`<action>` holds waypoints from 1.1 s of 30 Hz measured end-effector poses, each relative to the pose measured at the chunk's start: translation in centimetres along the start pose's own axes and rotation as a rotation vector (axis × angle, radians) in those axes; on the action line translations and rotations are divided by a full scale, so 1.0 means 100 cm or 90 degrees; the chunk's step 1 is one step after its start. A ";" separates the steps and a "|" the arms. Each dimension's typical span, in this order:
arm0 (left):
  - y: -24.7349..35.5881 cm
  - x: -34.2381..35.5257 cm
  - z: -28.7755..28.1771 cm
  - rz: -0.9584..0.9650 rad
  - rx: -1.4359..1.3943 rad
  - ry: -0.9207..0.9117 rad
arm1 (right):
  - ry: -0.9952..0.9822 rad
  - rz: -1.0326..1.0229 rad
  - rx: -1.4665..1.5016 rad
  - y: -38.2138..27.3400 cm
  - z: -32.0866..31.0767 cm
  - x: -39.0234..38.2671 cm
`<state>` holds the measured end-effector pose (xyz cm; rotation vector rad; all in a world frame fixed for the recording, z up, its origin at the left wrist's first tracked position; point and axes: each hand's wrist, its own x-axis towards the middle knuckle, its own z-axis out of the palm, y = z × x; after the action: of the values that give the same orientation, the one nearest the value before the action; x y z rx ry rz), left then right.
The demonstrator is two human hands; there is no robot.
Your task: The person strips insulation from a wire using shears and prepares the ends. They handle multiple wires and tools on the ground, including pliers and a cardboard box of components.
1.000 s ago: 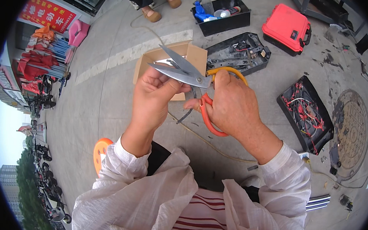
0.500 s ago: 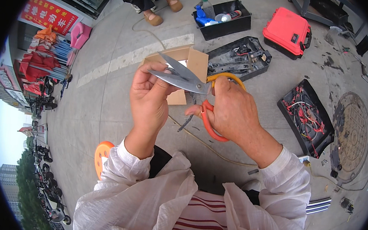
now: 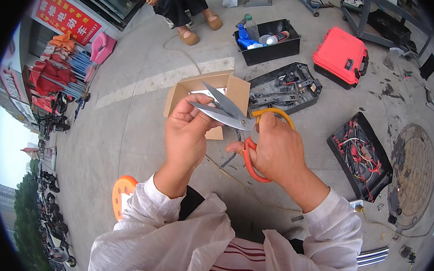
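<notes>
My right hand grips a pair of scissors by its orange-and-yellow handles, the blades spread and pointing left. Between the thumb and fingers of my left hand, close to the blade tips, is a dark cable. Its lower end dangles behind and below the scissors. The blades hide part of the cable, so whether they touch it I cannot tell. An open cardboard box with something white inside lies on the ground behind my hands.
Beyond the box lie a black tray of parts, a black bin of bottles and a red case. To the right, a black casing holds tangled wires. An orange stool stands left. A seated person is at the back.
The whole scene has shifted slightly downward in view. The scissors stay spread in my right hand, and my left hand keeps its pinch near the blades.
</notes>
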<state>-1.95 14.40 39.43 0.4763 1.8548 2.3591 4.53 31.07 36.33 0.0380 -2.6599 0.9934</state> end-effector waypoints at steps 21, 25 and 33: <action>0.003 0.000 0.001 -0.046 -0.013 -0.021 | 0.013 -0.018 0.028 -0.002 0.003 -0.003; 0.003 -0.001 0.003 -0.047 -0.010 -0.016 | 0.009 -0.005 0.026 -0.003 0.005 -0.004; 0.002 -0.001 0.002 -0.054 -0.029 -0.014 | 0.043 -0.027 0.010 -0.001 0.010 -0.004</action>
<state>-1.80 14.46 39.67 0.4097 1.7717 2.3254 4.67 30.28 35.53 0.0626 -2.5803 0.9845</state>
